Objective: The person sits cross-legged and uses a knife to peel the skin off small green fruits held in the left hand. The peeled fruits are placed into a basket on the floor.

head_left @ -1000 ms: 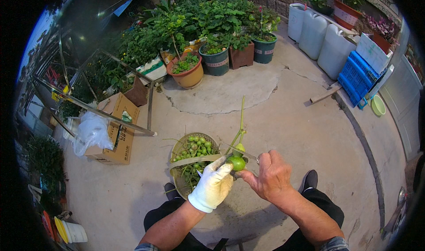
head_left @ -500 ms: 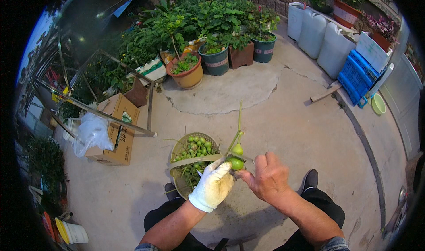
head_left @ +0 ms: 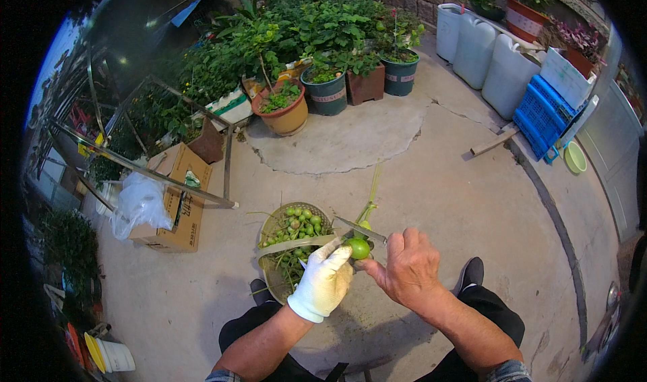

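My left hand (head_left: 322,282), in a pale work glove, is closed around a small green bottle gourd (head_left: 358,248). A long pale green stem rises from the gourd's top and leans slightly right. My bare right hand (head_left: 408,267) is closed on a knife (head_left: 362,229), its handle hidden in the fingers. The narrow blade lies across the gourd's upper part, pointing left; whether it cuts in cannot be seen. The right thumb is close against the gourd's lower side. Just left of the hands stands a handled basket (head_left: 268,274) with several small green gourds (head_left: 300,224) and stems in it.
A cardboard box (head_left: 185,223) with a clear plastic bag (head_left: 143,203) stands at left, beneath a metal frame (head_left: 155,173). Potted plants (head_left: 283,115) line the far side. White jugs (head_left: 509,78) and a blue crate (head_left: 542,115) stand at far right. My feet flank the work.
The knife has swung so its blade now shows across the gourd's upper part. The gourd has turned a little, and its stem leans further right. Both arms stay almost in place.
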